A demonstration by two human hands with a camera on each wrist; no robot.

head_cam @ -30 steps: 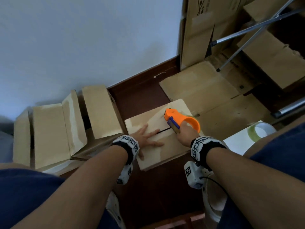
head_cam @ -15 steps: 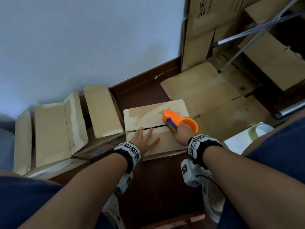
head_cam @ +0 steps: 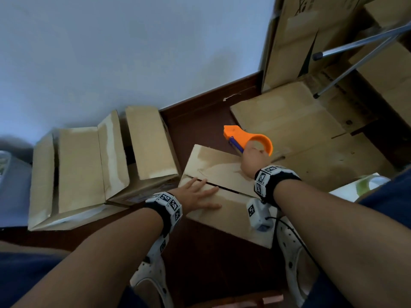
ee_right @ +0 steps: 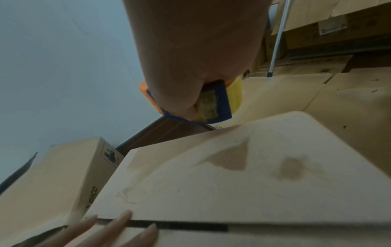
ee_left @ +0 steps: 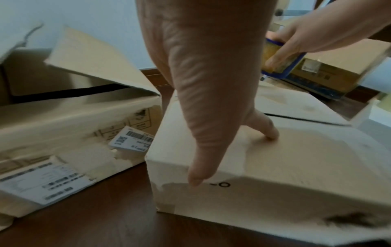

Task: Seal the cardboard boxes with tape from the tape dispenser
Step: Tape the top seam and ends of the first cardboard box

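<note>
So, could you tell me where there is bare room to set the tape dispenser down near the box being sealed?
Free: the dark floor strip between the open boxes and the flattened cardboard, and the flattened cardboard itself. Crowded: the closed box top, where the left hand presses and the right hand grips the tape dispenser.

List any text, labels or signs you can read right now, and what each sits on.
"PICO", first letter cut off: side of the open brown cardboard box.
Handling pictograms: same side, no words legible.
White shipping labels with barcodes: print too blurred to read.
Dark mark like "O": front of the closed cardboard box, unclear.
</note>
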